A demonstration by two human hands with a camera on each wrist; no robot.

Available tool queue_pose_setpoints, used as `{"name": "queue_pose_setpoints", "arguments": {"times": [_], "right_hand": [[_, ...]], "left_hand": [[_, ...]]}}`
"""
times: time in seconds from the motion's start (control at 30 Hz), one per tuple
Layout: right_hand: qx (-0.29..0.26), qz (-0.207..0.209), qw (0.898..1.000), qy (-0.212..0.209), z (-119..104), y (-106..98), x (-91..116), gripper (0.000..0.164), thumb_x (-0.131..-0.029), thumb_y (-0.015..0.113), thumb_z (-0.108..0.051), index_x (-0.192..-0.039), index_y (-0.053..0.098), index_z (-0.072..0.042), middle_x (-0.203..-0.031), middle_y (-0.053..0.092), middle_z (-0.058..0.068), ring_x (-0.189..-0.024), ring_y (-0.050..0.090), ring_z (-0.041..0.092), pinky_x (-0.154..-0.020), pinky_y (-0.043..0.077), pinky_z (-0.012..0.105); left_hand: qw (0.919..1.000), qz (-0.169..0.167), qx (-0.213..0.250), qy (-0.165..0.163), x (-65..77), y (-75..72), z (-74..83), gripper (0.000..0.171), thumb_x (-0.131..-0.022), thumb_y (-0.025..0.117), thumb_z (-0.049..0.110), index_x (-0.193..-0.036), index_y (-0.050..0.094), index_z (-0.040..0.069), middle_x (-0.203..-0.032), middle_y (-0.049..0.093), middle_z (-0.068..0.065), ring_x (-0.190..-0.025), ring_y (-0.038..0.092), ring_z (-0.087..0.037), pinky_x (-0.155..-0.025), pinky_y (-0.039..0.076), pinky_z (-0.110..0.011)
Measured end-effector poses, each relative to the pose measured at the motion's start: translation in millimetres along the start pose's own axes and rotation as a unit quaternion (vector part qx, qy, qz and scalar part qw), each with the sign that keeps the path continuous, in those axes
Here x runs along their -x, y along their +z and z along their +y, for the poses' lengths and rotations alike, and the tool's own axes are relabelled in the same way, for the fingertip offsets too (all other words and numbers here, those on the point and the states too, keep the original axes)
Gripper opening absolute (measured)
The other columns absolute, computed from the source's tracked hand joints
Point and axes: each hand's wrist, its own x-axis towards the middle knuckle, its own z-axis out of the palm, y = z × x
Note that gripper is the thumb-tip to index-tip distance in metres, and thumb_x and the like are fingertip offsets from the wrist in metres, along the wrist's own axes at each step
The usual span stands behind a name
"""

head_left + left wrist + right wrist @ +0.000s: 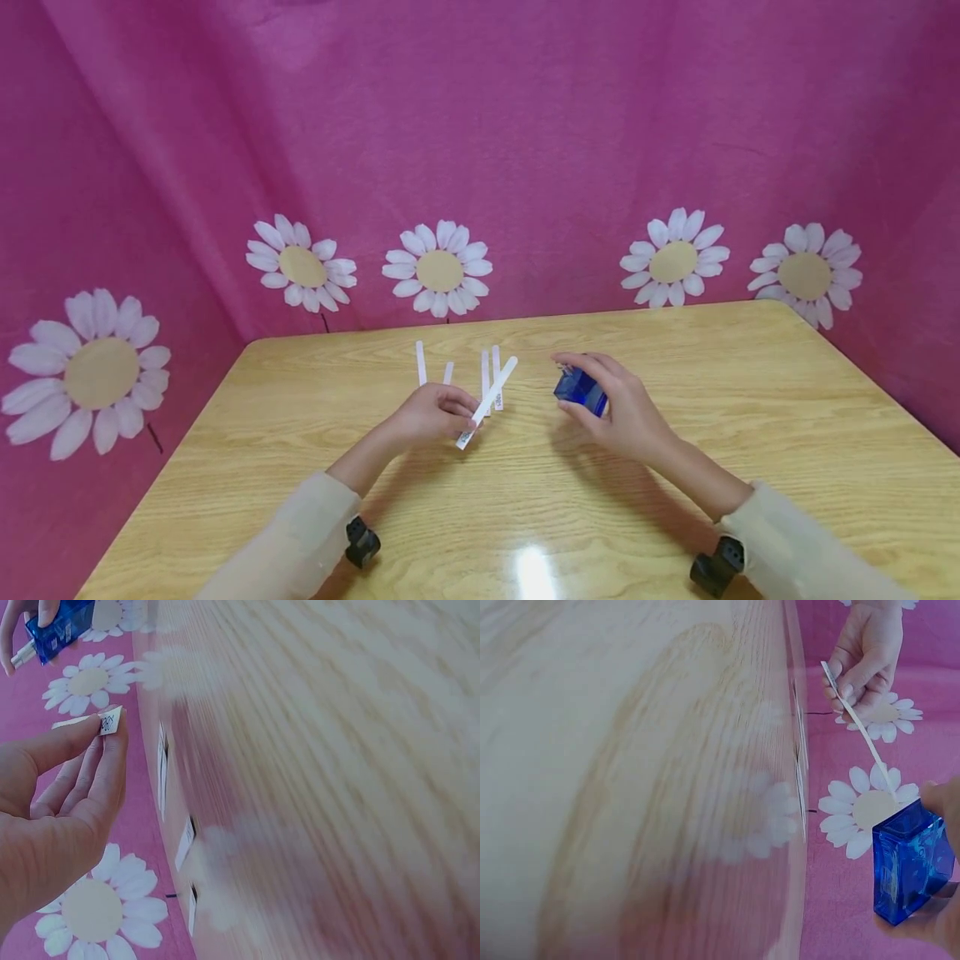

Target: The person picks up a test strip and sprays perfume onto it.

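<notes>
My left hand (433, 414) pinches a white paper test strip (497, 385) near its printed lower end, between thumb and fingers. The strip slants up to the right, above the table. In the left wrist view, dark lettering shows on the near end of the strip (111, 722). Off to the right, my right hand (628, 410) grips a blue glass perfume bottle (581, 390) between thumb and fingers. The bottle is tilted, and its pale spray nozzle (24, 654) shows in the left wrist view. In the right wrist view the strip's far end reaches close to the bottle (911, 862).
Several more white strips lie on the wooden table (637, 533) beyond my left hand, among them one strip (421, 362) at the left and another strip (497, 367) at the right. A pink curtain (525, 150) with white flowers hangs behind the table.
</notes>
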Motion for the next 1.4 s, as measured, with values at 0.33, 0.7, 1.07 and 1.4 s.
{"name": "queue_pose_setpoints", "arguments": {"times": [0.33,0.7,1.07,1.4], "right_hand": [[-0.002,0.018,0.999,-0.031,12,-6,5,0.058,-0.078,0.078,-0.009,-0.131,0.056,-0.017,-0.123,0.061,0.011,-0.109,0.062,0.029,-0.083,0.057,0.047],[-0.001,0.025,1.0,-0.019,19,-13,11,0.061,-0.077,0.079,-0.009,-0.133,0.055,-0.015,-0.126,0.061,0.008,-0.114,0.06,0.025,-0.085,0.057,0.045],[0.007,0.03,0.999,-0.01,21,-18,16,0.062,-0.075,0.08,-0.008,-0.132,0.056,-0.015,-0.127,0.062,0.007,-0.115,0.059,0.023,-0.086,0.057,0.045],[0.029,0.042,0.999,-0.004,26,-24,20,0.063,-0.075,0.08,-0.007,-0.133,0.056,-0.015,-0.126,0.063,0.006,-0.113,0.059,0.02,-0.086,0.056,0.038]], "left_hand": [[0.9995,0.03,-0.007,-0.006,5.7,-18.1,-13.7,0.025,-0.086,0.066,0.001,-0.109,0.064,-0.009,-0.093,0.072,-0.015,-0.076,0.065,-0.007,-0.076,0.059,-0.029],[0.9961,0.075,0.004,-0.047,15.7,-48.3,-33.3,0.028,-0.086,0.064,-0.001,-0.112,0.062,-0.011,-0.09,0.071,-0.01,-0.075,0.064,-0.006,-0.077,0.059,-0.029],[0.9931,0.099,-0.003,-0.062,24.9,-69.2,-49.0,0.03,-0.088,0.063,-0.002,-0.115,0.057,-0.014,-0.087,0.071,-0.007,-0.074,0.064,-0.006,-0.078,0.059,-0.031],[0.9922,0.102,0.023,-0.068,30.8,-82.2,-50.3,0.034,-0.089,0.06,-0.005,-0.119,0.052,-0.018,-0.08,0.069,0.001,-0.074,0.064,-0.005,-0.075,0.059,-0.028]]}}
